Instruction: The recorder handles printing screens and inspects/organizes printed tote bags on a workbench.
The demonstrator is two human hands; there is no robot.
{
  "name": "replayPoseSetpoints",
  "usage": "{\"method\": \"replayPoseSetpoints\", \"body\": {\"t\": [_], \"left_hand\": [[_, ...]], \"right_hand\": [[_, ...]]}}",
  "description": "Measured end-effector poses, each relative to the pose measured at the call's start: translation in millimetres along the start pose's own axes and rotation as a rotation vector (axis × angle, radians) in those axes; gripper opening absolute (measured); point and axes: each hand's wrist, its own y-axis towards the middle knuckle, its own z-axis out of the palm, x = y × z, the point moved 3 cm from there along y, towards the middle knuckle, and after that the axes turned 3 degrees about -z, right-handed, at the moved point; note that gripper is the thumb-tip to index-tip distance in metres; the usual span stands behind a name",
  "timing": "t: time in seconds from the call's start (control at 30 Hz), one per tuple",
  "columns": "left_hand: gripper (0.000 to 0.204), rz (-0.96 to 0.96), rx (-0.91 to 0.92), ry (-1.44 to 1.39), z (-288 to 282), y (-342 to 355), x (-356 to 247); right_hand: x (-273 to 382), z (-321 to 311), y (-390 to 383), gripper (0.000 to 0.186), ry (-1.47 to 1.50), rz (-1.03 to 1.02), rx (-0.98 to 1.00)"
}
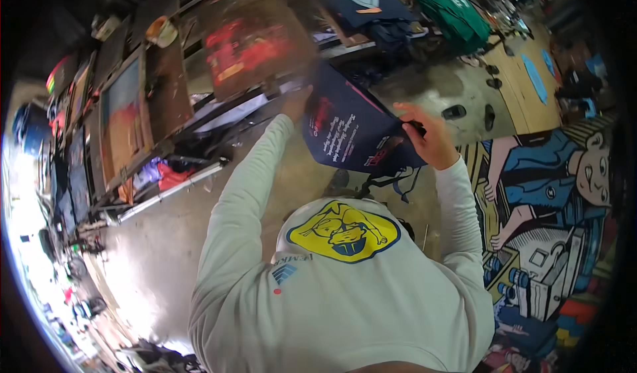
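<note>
A dark navy printed cloth hangs in the air in front of my chest, with white and red lettering across it and thin dark straps below. My right hand pinches its upper right edge, thumb and fingers closed on it. At the left edge of the cloth is my left hand, blurred and partly hidden, gripping that side. Both of my arms are raised in white sleeves, and the cloth spans the gap between my hands.
Beyond my left hand stand worktables with a red-stained board and a framed screen. Dark printed fabric and green fabric lie at the far side. Sandals rest on the floor; a painted mural is at right.
</note>
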Motion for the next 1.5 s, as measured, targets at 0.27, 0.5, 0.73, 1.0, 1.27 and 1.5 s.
{"method": "replayPoseSetpoints", "body": {"t": [0.27,0.5,0.73,1.0,1.27,1.5], "left_hand": [[0.031,0.020,-0.040,-0.320,-25,47,-186],[0.035,0.761,-0.018,0.291,12,-46,-356],[0.037,0.784,0.040,0.251,35,-30,-321],[0.044,0.484,-0.056,-0.134,-5,13,-291],[0.021,0.031,-0.032,-0.329,-65,142,-169],[0.013,0.233,-0.309,-0.081,-122,108,-192]], "right_hand": [[-149,-69,-66,0.042,0.069,0.463,-0.228],[-286,-35,-73,0.023,0.127,0.543,-0.684],[-304,-54,-18,0.017,0.198,0.397,-1.016],[-271,-69,10,0.016,0.160,0.427,-1.066],[-234,-43,24,0.016,0.064,0.465,-0.579],[-243,-13,32,0.012,-0.017,0.424,-0.397]]}}
